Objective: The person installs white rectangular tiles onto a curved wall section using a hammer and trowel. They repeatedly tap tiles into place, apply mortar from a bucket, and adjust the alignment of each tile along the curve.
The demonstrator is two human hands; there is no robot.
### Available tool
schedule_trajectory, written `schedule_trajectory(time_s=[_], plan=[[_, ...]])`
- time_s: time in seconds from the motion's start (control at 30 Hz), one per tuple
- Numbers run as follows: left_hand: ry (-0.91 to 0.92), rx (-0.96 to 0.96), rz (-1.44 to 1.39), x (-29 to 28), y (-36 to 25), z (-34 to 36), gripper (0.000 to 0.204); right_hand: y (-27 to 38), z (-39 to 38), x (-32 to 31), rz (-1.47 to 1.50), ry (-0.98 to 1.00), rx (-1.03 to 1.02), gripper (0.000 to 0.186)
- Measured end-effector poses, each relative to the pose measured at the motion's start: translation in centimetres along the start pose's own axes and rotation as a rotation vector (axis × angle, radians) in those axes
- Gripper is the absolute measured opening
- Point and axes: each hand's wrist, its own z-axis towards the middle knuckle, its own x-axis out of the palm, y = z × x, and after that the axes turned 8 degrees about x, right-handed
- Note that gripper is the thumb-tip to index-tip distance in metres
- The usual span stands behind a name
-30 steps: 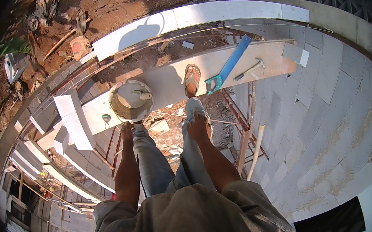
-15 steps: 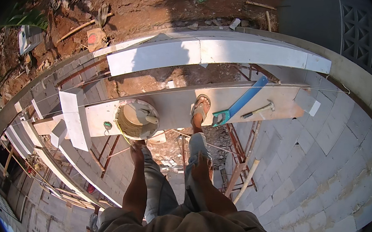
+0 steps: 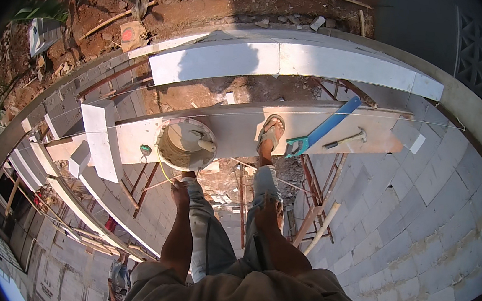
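My left hand [image 3: 179,190] hangs beside my left shin, just on the near side of a round bucket [image 3: 160,154] of grey mortar. A thin yellow strip [image 3: 163,169] curves from the bucket's left side down to my fingers; whether they grip it is unclear. A trowel handle [image 3: 207,145] juts over the mortar. Against my right leg, below the knee, lies my right hand [image 3: 268,213], fingers spread on the denim and holding nothing. A handsaw with blue blade and teal handle [image 3: 322,129] rests right of my sandalled foot [image 3: 270,131], with a hammer [image 3: 344,139] beyond it.
Under me is a narrow plank [image 3: 237,127] on a metal scaffold [image 3: 323,186]. A tape measure [image 3: 145,150] and white block [image 3: 101,137] sit at its left. A taut string [image 3: 293,108] crosses above. Ahead runs a white block wall [image 3: 346,65]; grey blocks [image 3: 417,218] lie right.
The whole view has shifted slightly, so the plank, bucket and tools appear a little higher and farther right. Both hands stay at about the same places by my legs.
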Motion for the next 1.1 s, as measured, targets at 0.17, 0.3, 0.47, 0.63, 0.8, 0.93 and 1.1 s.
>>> schedule_trajectory(time_s=[0.17,0.3,0.47,0.63,0.8,0.93,1.1], plan=[[0.076,0.038,0.264,-0.4,-0.6,-0.4,0.066,1.2,-0.5,-1.0,-0.014,0.048,0.045,0.076],[0.055,0.058,0.206,-0.6,0.3,-0.1,0.064,0.9,-0.2,-0.6,-0.043,0.047,0.019,0.077],[0.097,0.007,0.160,-0.8,0.2,0.2,0.064,1.0,-0.1,-0.5,-0.035,0.048,0.020,0.077],[0.095,0.107,0.209,-1.9,5.0,2.1,0.056,2.0,-1.2,-1.5,-0.016,0.068,0.024,0.077],[0.147,0.114,0.367,-0.4,3.3,1.8,0.067,-0.5,-1.4,1.6,0.100,-0.011,-0.048,0.079],[0.212,0.058,0.066,-0.8,1.0,0.4,0.061,1.6,-0.9,-0.8,-0.009,-0.047,-0.008,0.081],[0.006,0.122,0.390,-1.2,-2.6,-1.3,0.054,1.7,-0.5,-1.2,-0.020,0.076,0.045,0.077]])
